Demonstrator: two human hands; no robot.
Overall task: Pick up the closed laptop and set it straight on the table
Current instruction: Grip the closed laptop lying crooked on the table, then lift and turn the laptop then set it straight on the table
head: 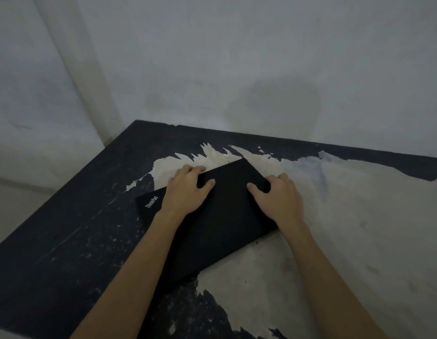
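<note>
A closed black laptop (224,216) with a small logo near its left corner lies askew on the worn table (65,241), one corner pointing toward the wall. My left hand (185,189) grips its far-left edge, thumb on the lid and fingers curled over the edge. My right hand (277,195) grips the far-right edge the same way. Whether the laptop is lifted off the table or resting on it I cannot tell.
The table's dark covering is peeled away over a wide pale patch (347,216) to the right and behind the laptop. A bare grey wall (237,69) runs along the table's far edge. The table's left edge drops to the floor (12,211).
</note>
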